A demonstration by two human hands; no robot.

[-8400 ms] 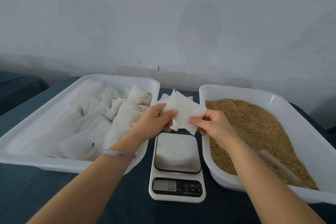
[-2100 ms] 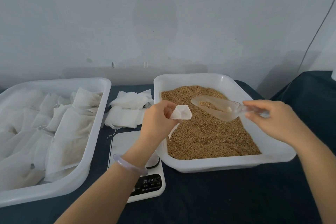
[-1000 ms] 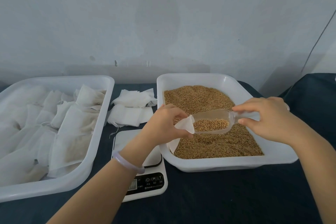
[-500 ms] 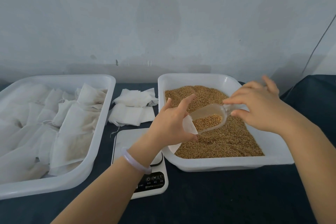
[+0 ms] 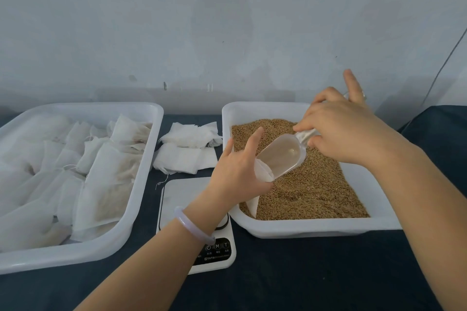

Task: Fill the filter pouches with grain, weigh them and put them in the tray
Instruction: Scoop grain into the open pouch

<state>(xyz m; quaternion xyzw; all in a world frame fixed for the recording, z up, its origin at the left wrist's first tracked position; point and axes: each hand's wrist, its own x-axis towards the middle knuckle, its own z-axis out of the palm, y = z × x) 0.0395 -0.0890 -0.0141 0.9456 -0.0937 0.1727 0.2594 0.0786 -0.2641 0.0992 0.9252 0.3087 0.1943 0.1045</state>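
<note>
1. The left grip (image 5: 237, 171) is pinching the top of a white filter pouch (image 5: 262, 174) between thumb and fingers. It is holding the pouch's mouth open, and the pointing finger is sticking up straight.
2. The right grip (image 5: 338, 131) is curling its fingers round the handle of a clear scoop (image 5: 280, 156). The little finger is sticking up.
3. The scoop is tipping down, its front is touching the pouch's open mouth, and it is looking almost empty.
4. The pouch is hanging over the brown grain (image 5: 316, 184). Its bottom end is dipping down by the near left corner of the white tub (image 5: 303, 228).
5. The tub is sitting on the right half of the dark surface (image 5: 303, 272).
6. A white scale (image 5: 187, 192) is sitting just left of the tub, under the left wrist, which is wearing a pale bracelet (image 5: 192, 226).
7. A pile of empty pouches (image 5: 187, 154) is lying behind the scale, toward the surface's far edge.
8. The tray (image 5: 75, 257) is sitting along the surface's left side, with filled pouches (image 5: 106, 171) lying in it.
</note>
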